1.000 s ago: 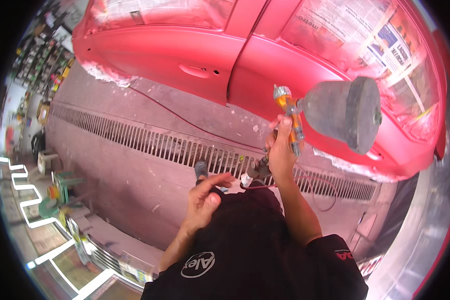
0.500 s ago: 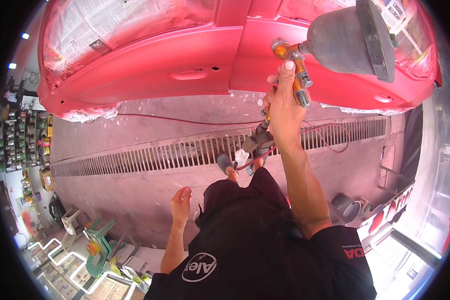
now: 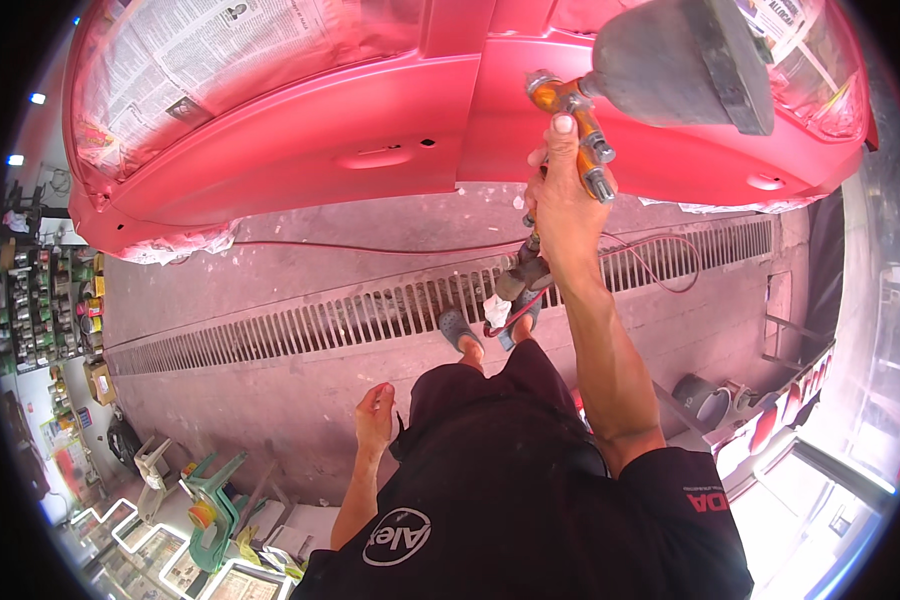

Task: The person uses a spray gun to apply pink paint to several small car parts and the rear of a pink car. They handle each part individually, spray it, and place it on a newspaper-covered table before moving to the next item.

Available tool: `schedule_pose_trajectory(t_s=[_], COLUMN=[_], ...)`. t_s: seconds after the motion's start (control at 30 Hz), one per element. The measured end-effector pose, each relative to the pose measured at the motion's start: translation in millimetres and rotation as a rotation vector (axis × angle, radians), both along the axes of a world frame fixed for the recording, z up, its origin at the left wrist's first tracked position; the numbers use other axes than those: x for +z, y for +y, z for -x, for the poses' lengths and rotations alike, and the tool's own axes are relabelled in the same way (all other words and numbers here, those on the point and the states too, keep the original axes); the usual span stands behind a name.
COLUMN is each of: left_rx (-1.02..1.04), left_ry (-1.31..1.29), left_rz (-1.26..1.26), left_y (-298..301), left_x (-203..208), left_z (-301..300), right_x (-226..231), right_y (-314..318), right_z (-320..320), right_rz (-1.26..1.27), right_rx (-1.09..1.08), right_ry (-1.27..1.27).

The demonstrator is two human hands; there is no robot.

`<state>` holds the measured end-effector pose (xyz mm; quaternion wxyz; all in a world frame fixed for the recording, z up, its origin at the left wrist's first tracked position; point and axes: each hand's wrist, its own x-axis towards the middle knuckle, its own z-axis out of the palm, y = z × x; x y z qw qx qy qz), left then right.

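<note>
My right hand is wrapped round the handle of an orange and silver spray gun, thumb uppermost. A large grey paint cup tops the gun and tilts to the right. Below the handle hangs a dark fitting with a white wad beside it, joined to a red hose. Beyond the gun stands a red car body, apparently apart from the nozzle; no spray can be made out. My left hand hangs low beside my body, fingers loosely bent, with nothing visible in it.
Newspaper masks the car windows. The hose crosses the floor and loops over a long slotted drain grate near my feet. Shelves of cans line the left wall. A green chair stands lower left, a dark bucket lower right.
My right hand and the spray gun have shifted slightly left and up in the picture. The left hand has moved slightly down and right. The view itself has shifted a little.
</note>
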<state>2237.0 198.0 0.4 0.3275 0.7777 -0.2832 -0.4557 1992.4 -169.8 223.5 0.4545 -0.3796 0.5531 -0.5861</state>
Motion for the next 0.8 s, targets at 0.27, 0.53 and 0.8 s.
schedule_pose_trajectory(t_s=[0.27,0.53,0.8], left_rx=[-0.01,0.001,0.018], left_ry=[-0.002,0.0,0.03], left_rz=[-0.028,-0.018,-0.02], left_y=[0.5,-9.7,-5.5], left_x=[-9.4,-4.5,-11.5], left_z=[0.9,9.6,11.0], right_x=[7.7,4.2,3.6], right_y=[4.1,-9.9,-3.2], right_z=[5.4,-5.9,-3.8], right_rz=[0.023,0.014,0.057], right_rx=[-0.086,-0.034,0.054], right_ry=[-0.011,-0.016,0.002])
